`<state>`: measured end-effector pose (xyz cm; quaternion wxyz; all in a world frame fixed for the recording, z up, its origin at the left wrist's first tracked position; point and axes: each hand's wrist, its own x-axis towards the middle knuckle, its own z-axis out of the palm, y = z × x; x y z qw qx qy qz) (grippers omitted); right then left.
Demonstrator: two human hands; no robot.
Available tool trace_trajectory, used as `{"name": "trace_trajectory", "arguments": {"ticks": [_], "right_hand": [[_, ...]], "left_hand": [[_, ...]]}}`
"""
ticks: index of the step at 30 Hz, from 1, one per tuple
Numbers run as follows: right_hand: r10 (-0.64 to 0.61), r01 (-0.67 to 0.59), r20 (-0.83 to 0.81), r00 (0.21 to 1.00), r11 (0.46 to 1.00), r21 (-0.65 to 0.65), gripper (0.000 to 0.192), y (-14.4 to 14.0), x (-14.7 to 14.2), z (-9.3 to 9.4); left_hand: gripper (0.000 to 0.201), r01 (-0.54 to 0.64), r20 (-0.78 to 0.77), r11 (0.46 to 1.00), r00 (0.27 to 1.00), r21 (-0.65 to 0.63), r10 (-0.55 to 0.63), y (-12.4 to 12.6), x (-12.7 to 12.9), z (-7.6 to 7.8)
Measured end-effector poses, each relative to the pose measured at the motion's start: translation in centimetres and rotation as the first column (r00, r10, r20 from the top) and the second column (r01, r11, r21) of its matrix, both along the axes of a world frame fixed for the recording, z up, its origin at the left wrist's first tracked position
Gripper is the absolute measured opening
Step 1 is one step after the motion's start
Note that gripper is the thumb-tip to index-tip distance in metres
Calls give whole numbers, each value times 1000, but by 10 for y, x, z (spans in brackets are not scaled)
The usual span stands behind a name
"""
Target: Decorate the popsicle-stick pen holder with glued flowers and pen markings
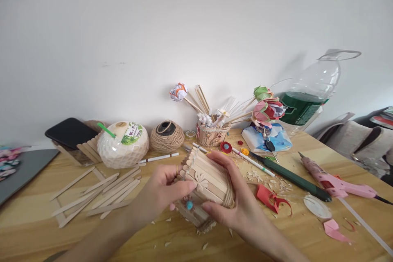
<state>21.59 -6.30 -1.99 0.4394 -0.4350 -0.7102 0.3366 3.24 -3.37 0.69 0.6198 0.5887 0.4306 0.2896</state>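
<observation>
Lower centre: left hand and right hand both closed around stick holder; loose sticks at left.

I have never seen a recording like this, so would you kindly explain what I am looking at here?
There is no machine: a person wears a camera on the head, looking down at their own two hands. The left hand and right hand together grip a small craft-stick holder bound with twine. It is held above a wooden table. Around it lie loose craft sticks, a ball of twine, a white coconut-shaped cup, a pink glue gun, a dark phone and a cup of paper flowers.
</observation>
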Motion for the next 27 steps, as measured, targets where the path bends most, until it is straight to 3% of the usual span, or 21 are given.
{"name": "trace_trajectory", "arguments": {"ticks": [17,23,27], "right_hand": [[-24,21,25,999,995,94,69,2,-4,-5],[-39,40,-28,999,999,27,69,2,-4,-6],[-30,26,-81,996,999,-48,69,2,-4,-3]], "left_hand": [[26,5,0,998,1000,61,-5,1,2,-6],[26,9,0,999,1000,51,-9,1,3,-6],[22,-23,44,1000,999,-20,24,2,1,-7]]}}
